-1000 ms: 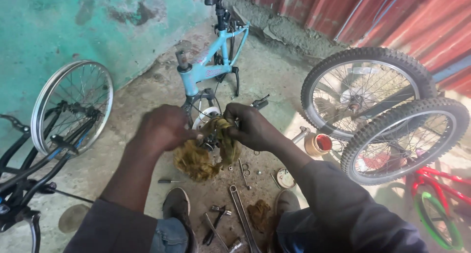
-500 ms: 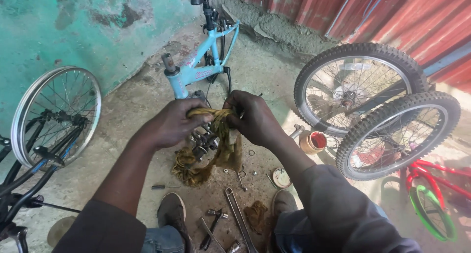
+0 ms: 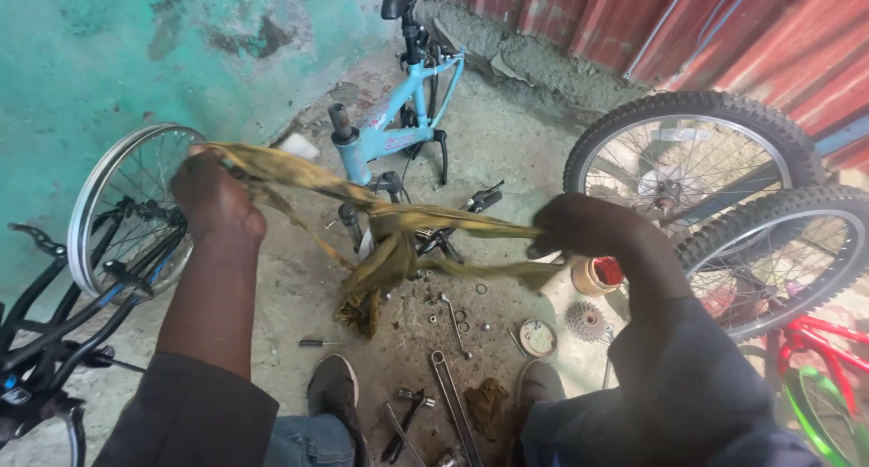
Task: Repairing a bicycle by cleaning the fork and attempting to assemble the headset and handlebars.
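Wrenches [image 3: 450, 396] lie by your shoes; above them your left hand [image 3: 214, 195] and right hand [image 3: 579, 227], each clenched on the dirty rag [image 3: 385, 241], stretch it taut before the blue frame [image 3: 398, 128]. Next needs even tension, I judge.

Soft, even daylight with faint shadows and no glare; wide-angle bending at the edges, slight motion blur.
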